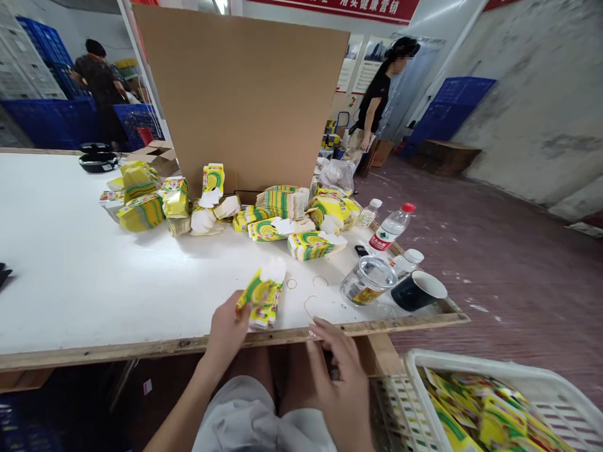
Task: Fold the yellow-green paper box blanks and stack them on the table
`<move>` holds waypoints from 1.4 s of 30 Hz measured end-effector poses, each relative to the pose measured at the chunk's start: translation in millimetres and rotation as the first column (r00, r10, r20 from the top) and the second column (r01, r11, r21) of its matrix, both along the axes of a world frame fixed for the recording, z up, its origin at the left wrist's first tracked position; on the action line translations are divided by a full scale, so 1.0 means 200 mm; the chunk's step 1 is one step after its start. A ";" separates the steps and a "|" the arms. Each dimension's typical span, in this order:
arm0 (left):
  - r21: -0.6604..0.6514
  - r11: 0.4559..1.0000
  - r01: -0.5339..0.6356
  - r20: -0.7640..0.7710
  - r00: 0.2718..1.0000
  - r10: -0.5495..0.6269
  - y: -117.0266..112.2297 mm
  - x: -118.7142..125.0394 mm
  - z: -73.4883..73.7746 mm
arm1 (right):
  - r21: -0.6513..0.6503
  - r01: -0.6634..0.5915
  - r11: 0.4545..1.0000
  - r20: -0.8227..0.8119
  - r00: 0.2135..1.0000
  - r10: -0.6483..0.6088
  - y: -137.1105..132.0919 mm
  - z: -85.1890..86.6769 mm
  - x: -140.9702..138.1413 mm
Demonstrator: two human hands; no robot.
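My left hand point(230, 323) is closed around the left side of some yellow and green printed cartons point(261, 295) with white flaps, just above the table's front edge. They look slightly blurred, and how many there are I cannot tell. My right hand point(342, 364) is at the table edge with its fingers apart. Its fingertips are close to a thin rubber band point(308, 306) on the white tabletop; whether they touch it I cannot make out. Two more rubber bands, a small one point(292, 284) and a wider one point(320, 280), lie just beyond.
Stacks of flattened cartons point(282, 204) line the back, before a tall cardboard sheet point(245, 94). On the right stand a red-capped bottle point(391, 227), a clear jar point(367, 282) and a dark mug point(417, 292). A white basket point(414, 376) holds yellow packets. Two people are farther back.
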State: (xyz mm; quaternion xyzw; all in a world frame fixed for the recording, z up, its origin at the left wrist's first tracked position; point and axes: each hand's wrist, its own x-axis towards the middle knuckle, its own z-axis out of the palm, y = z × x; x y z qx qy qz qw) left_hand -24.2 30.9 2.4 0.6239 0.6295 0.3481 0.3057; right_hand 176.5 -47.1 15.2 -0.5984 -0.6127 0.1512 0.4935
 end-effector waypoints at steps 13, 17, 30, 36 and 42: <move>-0.081 0.794 0.603 0.866 0.437 -0.244 -0.29 0.16 0.04 | -0.079 -0.104 0.991 -0.375 0.924 0.067 -0.01 -0.04 -0.15; -0.129 0.790 0.600 0.954 0.292 -0.066 -0.30 0.18 0.03 | -0.021 -0.133 0.991 -0.426 0.898 0.112 -0.02 -0.03 -0.18; -0.123 0.943 0.309 0.872 0.487 -0.046 -0.27 0.23 -0.04 | -0.221 -0.175 0.959 -0.340 0.936 0.093 -0.03 -0.11 -0.07; 0.000 0.915 0.404 0.770 0.584 -0.258 -0.28 0.16 0.00 | -0.114 -0.177 0.978 -0.510 0.855 0.095 -0.02 -0.08 -0.05; -0.033 0.792 0.610 0.877 0.398 -0.270 -0.28 0.10 0.02 | -0.175 -0.383 0.907 -0.471 0.842 0.265 -0.03 -0.03 0.03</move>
